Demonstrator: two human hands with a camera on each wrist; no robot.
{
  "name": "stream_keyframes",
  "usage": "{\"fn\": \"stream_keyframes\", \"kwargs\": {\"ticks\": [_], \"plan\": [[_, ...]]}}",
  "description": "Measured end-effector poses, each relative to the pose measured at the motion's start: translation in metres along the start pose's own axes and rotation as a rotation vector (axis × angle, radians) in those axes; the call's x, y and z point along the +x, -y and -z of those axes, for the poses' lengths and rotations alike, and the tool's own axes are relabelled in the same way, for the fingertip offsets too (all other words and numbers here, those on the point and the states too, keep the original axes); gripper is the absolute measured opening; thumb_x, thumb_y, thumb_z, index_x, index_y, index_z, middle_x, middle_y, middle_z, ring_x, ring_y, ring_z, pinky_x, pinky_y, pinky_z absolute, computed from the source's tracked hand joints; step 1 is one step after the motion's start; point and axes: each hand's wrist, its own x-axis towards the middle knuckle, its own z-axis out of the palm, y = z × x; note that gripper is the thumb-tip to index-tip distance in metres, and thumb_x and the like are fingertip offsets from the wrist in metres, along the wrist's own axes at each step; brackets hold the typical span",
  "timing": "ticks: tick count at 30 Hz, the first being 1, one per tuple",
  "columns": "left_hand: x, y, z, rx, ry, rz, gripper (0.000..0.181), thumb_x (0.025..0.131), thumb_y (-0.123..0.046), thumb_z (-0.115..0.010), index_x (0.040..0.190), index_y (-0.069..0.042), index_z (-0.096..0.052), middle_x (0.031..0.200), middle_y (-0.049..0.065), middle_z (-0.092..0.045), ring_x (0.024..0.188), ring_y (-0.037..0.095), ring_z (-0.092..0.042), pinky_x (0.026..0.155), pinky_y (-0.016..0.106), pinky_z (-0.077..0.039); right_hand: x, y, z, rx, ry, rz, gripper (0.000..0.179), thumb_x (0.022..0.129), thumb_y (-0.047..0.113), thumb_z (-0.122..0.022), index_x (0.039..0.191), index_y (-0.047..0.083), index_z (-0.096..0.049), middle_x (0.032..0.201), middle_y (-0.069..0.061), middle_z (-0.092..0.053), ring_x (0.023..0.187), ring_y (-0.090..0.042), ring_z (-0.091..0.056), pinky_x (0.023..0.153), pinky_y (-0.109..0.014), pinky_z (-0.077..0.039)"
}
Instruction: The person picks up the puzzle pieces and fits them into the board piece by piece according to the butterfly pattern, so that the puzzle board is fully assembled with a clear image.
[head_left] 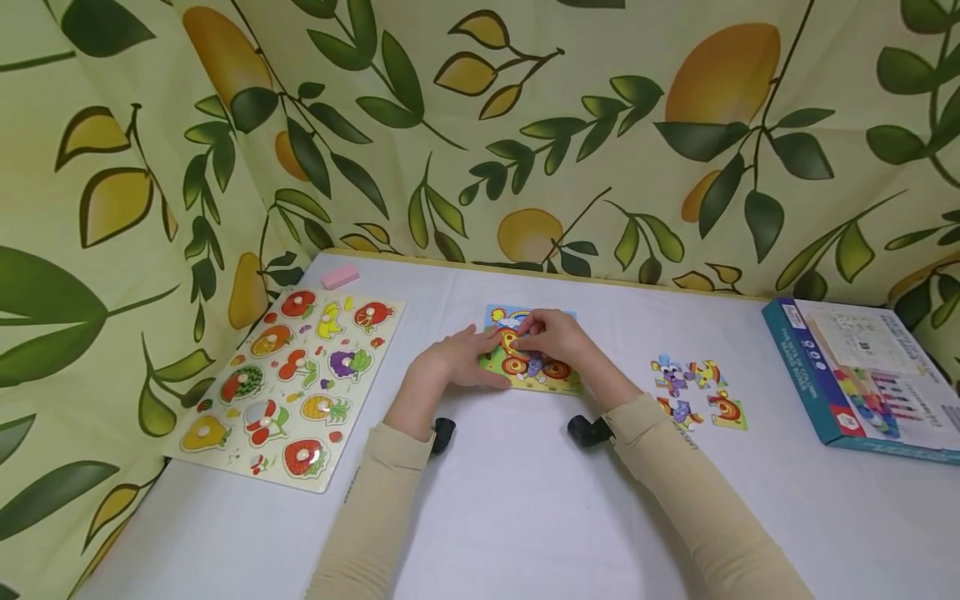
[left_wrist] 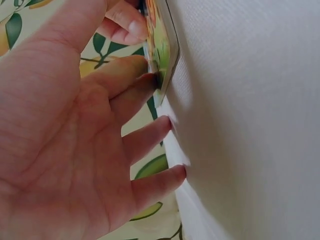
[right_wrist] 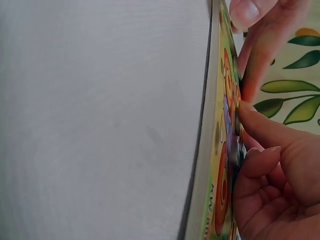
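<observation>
A small jigsaw puzzle board [head_left: 543,385] with a bright cartoon picture lies on the white table. My left hand [head_left: 453,358] rests at its left side, fingers fairly straight; in the left wrist view some fingertips touch the board's edge and others the tablecloth. Over the upper middle of the board, my right hand [head_left: 557,335] pinches a yellow and red puzzle piece [head_left: 508,340] between thumb and curled fingers. In the right wrist view the thumb [right_wrist: 260,122] is at the picture surface, and the fingers partly hide the piece. Several loose puzzle pieces [head_left: 671,375] lie to the right.
A wooden fruit peg board [head_left: 311,429] lies at the left, with a pink block [head_left: 341,277] behind it. At the far right is a blue-edged box [head_left: 802,375] with a smaller printed packet on top. A leaf-patterned curtain [head_left: 525,167] hangs behind the table.
</observation>
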Motion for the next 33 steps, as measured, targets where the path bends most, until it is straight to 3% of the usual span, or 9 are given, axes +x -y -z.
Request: {"fn": "stream_keyframes", "kwargs": {"ticks": [9, 16, 22, 25, 29, 33], "plan": [[0.000, -0.003, 0.000, -0.002, 0.003, 0.004, 0.081, 0.088, -0.055, -0.064, 0.154, -0.026, -0.028, 0.161, -0.012, -0.017, 0.149, 0.021, -0.008, 0.115, 0.053, -0.020, -0.002, 0.000, 0.000, -0.002, -0.027, 0.006, 0.023, 0.090, 0.027, -0.072, 0.099, 0.007, -0.064, 0.076, -0.003, -0.051, 0.055, -0.013, -0.048, 0.052, -0.023, -0.040], [0.001, -0.006, 0.002, 0.026, 0.024, -0.022, 0.078, 0.090, -0.055, -0.062, 0.155, -0.029, -0.027, 0.162, -0.007, -0.014, 0.149, 0.027, -0.005, 0.116, 0.056, -0.011, -0.002, 0.002, -0.001, -0.008, -0.057, -0.008, 0.022, 0.092, 0.026, -0.069, 0.100, 0.007, -0.062, 0.077, -0.003, -0.052, 0.054, -0.012, -0.049, 0.051, -0.023, -0.041], [0.002, -0.008, 0.001, 0.009, 0.013, -0.005, 0.075, 0.090, -0.053, -0.062, 0.154, -0.028, -0.031, 0.162, -0.007, -0.015, 0.149, 0.028, -0.005, 0.115, 0.057, -0.013, -0.008, -0.006, 0.005, -0.002, -0.066, 0.069, 0.022, 0.093, 0.025, -0.068, 0.106, 0.008, -0.066, 0.080, -0.004, -0.057, 0.055, -0.014, -0.052, 0.055, -0.025, -0.044], [0.002, -0.009, 0.000, -0.008, 0.005, 0.004, 0.074, 0.090, -0.052, -0.063, 0.153, -0.028, -0.033, 0.162, -0.007, -0.017, 0.149, 0.027, -0.006, 0.116, 0.056, -0.013, -0.021, -0.016, 0.022, 0.010, -0.094, 0.092, 0.026, 0.094, 0.029, -0.066, 0.110, 0.008, -0.067, 0.089, -0.006, -0.062, 0.068, -0.018, -0.056, 0.062, -0.028, -0.045], [0.000, -0.009, -0.002, -0.029, -0.003, 0.006, 0.073, 0.090, -0.050, -0.065, 0.153, -0.028, -0.034, 0.161, -0.006, -0.018, 0.149, 0.027, -0.006, 0.117, 0.055, -0.011, -0.050, -0.037, 0.064, -0.019, -0.080, 0.068, 0.034, 0.096, 0.035, -0.062, 0.117, 0.008, -0.066, 0.108, -0.010, -0.064, 0.091, -0.025, -0.055, 0.073, -0.032, -0.047], [-0.001, -0.008, -0.002, -0.044, -0.001, -0.007, 0.074, 0.090, -0.048, -0.065, 0.153, -0.025, -0.034, 0.161, -0.004, -0.019, 0.149, 0.029, -0.005, 0.117, 0.054, -0.011, -0.081, -0.064, 0.102, -0.145, -0.048, 0.025, 0.041, 0.094, 0.036, -0.064, 0.122, 0.006, -0.063, 0.117, -0.014, -0.061, 0.097, -0.029, -0.052, 0.072, -0.034, -0.046]]}}
